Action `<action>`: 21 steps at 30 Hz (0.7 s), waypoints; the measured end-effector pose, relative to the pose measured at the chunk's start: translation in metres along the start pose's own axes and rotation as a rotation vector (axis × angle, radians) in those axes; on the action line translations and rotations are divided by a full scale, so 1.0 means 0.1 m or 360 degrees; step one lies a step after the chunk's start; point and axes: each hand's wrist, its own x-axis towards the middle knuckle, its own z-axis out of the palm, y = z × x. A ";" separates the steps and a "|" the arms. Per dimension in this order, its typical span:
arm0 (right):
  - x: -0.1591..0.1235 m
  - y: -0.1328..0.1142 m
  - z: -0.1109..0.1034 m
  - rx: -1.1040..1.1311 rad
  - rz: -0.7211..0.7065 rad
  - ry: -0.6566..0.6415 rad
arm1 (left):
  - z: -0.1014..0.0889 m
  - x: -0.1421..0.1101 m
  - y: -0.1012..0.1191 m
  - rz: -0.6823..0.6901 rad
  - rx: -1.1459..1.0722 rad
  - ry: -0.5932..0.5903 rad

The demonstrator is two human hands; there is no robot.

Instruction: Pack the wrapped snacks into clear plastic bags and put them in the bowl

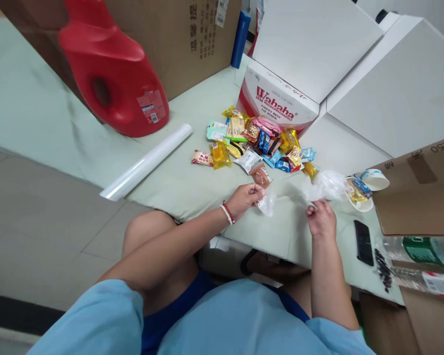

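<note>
My left hand (247, 198) pinches a small clear plastic bag (268, 204) above the pale green cloth. My right hand (322, 218) has its fingers curled at the near edge of a crumpled clump of clear plastic bags (328, 185); whether anything is between its fingertips is hidden. Just beyond my left hand lies a brown snack packet (261, 176). Behind it spreads a pile of small wrapped snacks (264, 140) in many colours. To the right of the bags, a paper cup (364, 205) on its side has snack packets at its mouth.
A white roll (148, 161) and a large red jug (133, 84) stand to the left. The Wahaha carton (277, 101) backs the snack pile. On the right are a black phone (363, 242), plastic bottles (425, 250) and a brown carton (422, 197).
</note>
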 end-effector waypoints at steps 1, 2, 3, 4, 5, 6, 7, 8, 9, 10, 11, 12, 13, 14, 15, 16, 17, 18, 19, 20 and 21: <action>-0.05 0.02 0.02 -0.0090 -0.0024 0.0024 | 0.00 -0.01 0.00 0.0025 0.0028 -0.0010; -0.14 0.04 0.05 -0.0170 -0.0045 0.0001 | 0.01 -0.02 0.00 0.0056 0.0084 -0.0026; -0.24 0.07 0.11 -0.0229 -0.0060 -0.0068 | 0.01 -0.03 0.00 0.0094 0.0164 -0.0051; -0.35 0.09 0.17 -0.0270 -0.0066 -0.0179 | 0.02 -0.05 0.00 0.0133 0.0253 -0.0088; -0.46 0.12 0.25 -0.0306 -0.0063 -0.0320 | 0.03 -0.06 -0.01 0.0168 0.0337 -0.0135; -0.53 0.14 0.33 -0.0343 -0.0054 -0.0464 | 0.04 -0.07 -0.02 0.0194 0.0403 -0.0184; -0.58 0.16 0.39 -0.0382 -0.0047 -0.0581 | 0.04 -0.08 -0.03 0.0212 0.0444 -0.0216; -0.59 0.17 0.44 -0.0410 -0.0042 -0.0643 | 0.04 -0.09 -0.03 0.0228 0.0458 -0.0221; -0.58 0.18 0.47 -0.0413 -0.0027 -0.0650 | 0.04 -0.09 -0.04 0.0239 0.0451 -0.0198; -0.54 0.18 0.47 -0.0380 0.0000 -0.0609 | 0.02 -0.08 -0.03 0.0244 0.0426 -0.0144; -0.48 0.17 0.44 -0.0313 0.0035 -0.0537 | 0.01 -0.07 -0.02 0.0242 0.0389 -0.0070; -0.43 0.16 0.40 -0.0231 0.0071 -0.0461 | -0.01 -0.06 0.00 0.0230 0.0350 0.0003; -0.38 0.15 0.34 -0.0149 0.0102 -0.0403 | -0.03 -0.05 0.02 0.0215 0.0313 0.0061; -0.34 0.13 0.28 -0.0077 0.0127 -0.0374 | -0.04 -0.04 0.05 0.0195 0.0281 0.0096; -0.32 0.12 0.22 -0.0025 0.0142 -0.0372 | -0.05 -0.04 0.08 0.0162 0.0248 0.0105; -0.31 0.11 0.17 0.0005 0.0148 -0.0391 | -0.06 -0.04 0.11 0.0106 0.0201 0.0089; -0.33 0.10 0.13 0.0011 0.0148 -0.0422 | -0.05 -0.04 0.13 0.0027 0.0138 0.0058; -0.35 0.09 0.10 -0.0002 0.0144 -0.0460 | -0.05 -0.05 0.15 -0.0065 0.0067 0.0029; -0.38 0.08 0.09 -0.0030 0.0138 -0.0505 | -0.03 -0.06 0.17 -0.0160 0.0009 0.0011; -0.42 0.08 0.09 -0.0069 0.0131 -0.0556 | -0.02 -0.07 0.18 -0.0241 -0.0006 0.0002; -0.45 0.08 0.09 -0.0112 0.0122 -0.0610 | -0.01 -0.08 0.19 -0.0288 0.0038 -0.0004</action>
